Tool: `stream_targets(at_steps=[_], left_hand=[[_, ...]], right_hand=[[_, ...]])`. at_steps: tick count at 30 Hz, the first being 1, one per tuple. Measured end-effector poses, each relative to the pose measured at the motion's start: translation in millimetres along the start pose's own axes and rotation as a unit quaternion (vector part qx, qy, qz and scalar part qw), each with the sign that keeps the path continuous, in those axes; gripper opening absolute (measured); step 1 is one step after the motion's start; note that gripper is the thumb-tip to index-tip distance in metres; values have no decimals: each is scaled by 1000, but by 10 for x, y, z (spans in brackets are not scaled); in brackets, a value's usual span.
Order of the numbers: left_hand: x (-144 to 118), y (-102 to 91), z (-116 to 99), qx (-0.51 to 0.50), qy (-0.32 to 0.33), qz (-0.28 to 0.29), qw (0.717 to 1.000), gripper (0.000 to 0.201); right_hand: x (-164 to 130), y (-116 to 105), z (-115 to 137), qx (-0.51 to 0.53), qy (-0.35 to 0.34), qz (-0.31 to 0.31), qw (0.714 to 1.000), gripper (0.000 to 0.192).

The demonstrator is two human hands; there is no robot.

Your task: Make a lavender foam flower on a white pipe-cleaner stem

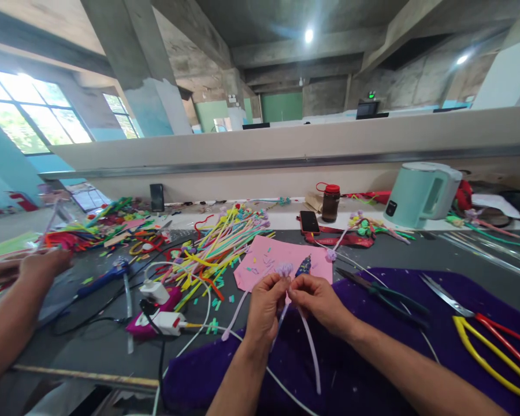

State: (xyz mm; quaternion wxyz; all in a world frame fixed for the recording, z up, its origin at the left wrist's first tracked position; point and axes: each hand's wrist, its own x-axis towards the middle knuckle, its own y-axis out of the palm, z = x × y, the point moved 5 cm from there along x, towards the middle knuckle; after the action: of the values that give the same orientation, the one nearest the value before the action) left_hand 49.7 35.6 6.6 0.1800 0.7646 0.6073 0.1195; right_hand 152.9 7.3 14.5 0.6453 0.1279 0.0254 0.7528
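Observation:
My left hand [264,306] pinches a lavender pipe-cleaner flower [285,268] just below its fluffy, looped head. Close against it, my right hand [323,303] is closed at the same spot, with a lavender pipe cleaner [311,346] hanging down from its fingertips. The exact contact point is hidden between the fingers. Behind the hands lies a pink sheet [257,257] with small clippings and a dark blue pointed tool [303,266] on it. Another lavender pipe cleaner [234,318] with a curled end lies left of my left hand.
Pliers [385,297] and red-and-yellow-handled scissors [472,315] rest on the purple cloth [355,358]. A pile of pipe cleaners [225,237], power strip [164,322] and glue gun [106,277] are leftward. A co-worker's hand [43,263] is far left. Behind stand a bottle [330,203] and kettle [416,196].

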Motion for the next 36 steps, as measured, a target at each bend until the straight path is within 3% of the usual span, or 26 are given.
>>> stream_targets(at_steps=[8, 16, 25, 36], left_hand=[[2, 59, 15, -8, -46, 49, 998, 33], [37, 45, 41, -30, -46, 80, 995, 22], [61, -17, 108, -81, -107, 42, 990, 32], [84, -36, 148, -103, -112, 27, 988, 29]], right_hand=[[27, -54, 42, 20, 27, -15, 999, 26], [39, -61, -33, 45, 46, 5, 998, 28], [29, -3, -108, 84, 81, 42, 992, 30], [14, 33, -106, 94, 81, 57, 991, 28]])
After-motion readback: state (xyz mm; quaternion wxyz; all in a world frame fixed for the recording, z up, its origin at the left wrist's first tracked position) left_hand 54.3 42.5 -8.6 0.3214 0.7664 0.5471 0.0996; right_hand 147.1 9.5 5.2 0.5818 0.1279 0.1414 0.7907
